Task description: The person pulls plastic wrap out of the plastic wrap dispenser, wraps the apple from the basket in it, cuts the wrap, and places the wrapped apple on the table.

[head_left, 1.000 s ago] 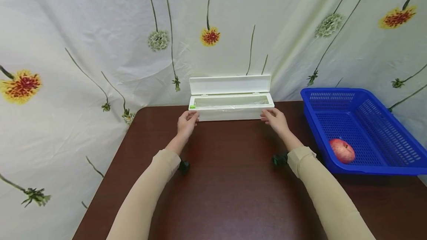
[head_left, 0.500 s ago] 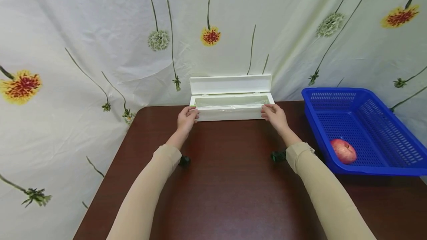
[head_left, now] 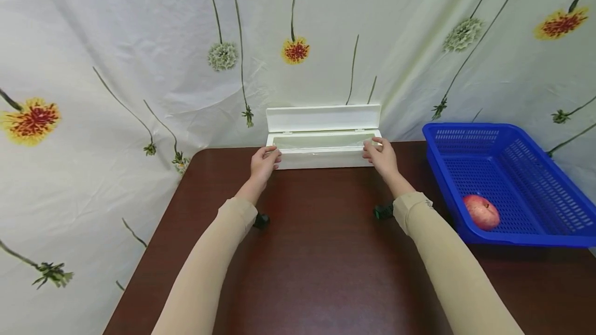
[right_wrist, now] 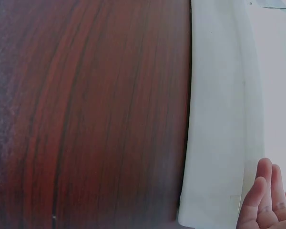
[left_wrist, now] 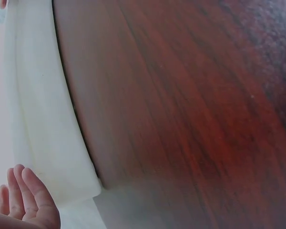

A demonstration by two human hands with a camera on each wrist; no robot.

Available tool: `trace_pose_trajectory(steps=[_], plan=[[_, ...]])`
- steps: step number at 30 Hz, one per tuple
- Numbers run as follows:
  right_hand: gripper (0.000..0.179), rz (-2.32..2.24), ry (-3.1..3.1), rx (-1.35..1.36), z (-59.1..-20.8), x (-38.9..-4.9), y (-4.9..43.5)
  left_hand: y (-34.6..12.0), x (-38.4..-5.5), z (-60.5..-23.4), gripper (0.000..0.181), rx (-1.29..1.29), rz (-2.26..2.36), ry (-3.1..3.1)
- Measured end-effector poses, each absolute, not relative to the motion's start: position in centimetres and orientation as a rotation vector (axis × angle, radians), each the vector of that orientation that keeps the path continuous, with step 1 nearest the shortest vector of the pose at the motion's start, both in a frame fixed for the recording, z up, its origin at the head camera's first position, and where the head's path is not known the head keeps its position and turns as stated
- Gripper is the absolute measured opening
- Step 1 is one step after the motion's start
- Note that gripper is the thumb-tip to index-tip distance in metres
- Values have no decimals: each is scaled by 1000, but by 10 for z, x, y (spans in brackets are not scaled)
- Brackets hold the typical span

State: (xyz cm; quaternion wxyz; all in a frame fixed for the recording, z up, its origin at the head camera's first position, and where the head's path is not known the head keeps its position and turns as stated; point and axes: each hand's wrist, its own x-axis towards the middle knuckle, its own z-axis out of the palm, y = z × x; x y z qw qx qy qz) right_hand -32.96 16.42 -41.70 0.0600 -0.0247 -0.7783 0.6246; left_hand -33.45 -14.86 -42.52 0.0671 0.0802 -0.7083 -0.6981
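So starting on the left, the left hand (head_left: 263,163) is at the left front corner of a long white box (head_left: 321,161), which lies at the back of the dark surface (head_left: 316,252), lid (head_left: 323,118) up behind it. The fingers I can see in that grip are pretty straight, but whether thumb and index pinch anything, I can't tell. The box's long axis runs side to side, one hand at each end, so neither really counts as nearer. Right hand (head_left: 384,160) is at the right front corner, same deal: straightish fingers, can't tell if that grip has hold of anything. Further right sits a blue basket (head_left: 526,238) with an apple (head_left: 481,212) inside. Count: two hands, one box with one lid, one basket, one apple.
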Motion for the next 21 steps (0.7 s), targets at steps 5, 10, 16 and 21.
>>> trace_pose_trajectory(steps=[5,10,16,21], plan=[[61,1863,-2347,-129,-416,-332,162,-149,-336,-423,30,270,-2083,-2141],[53,1813,-2366,-172,-414,-333,162,-151,-337,-422,30,292,-2072,-2150],[35,1761,-2381,-211,-416,-335,162,-150,-337,-423,26,288,-2022,-2165],[29,1792,-2336,-249,-422,-334,163,-150,-335,-426,22,299,-1997,-2156]])
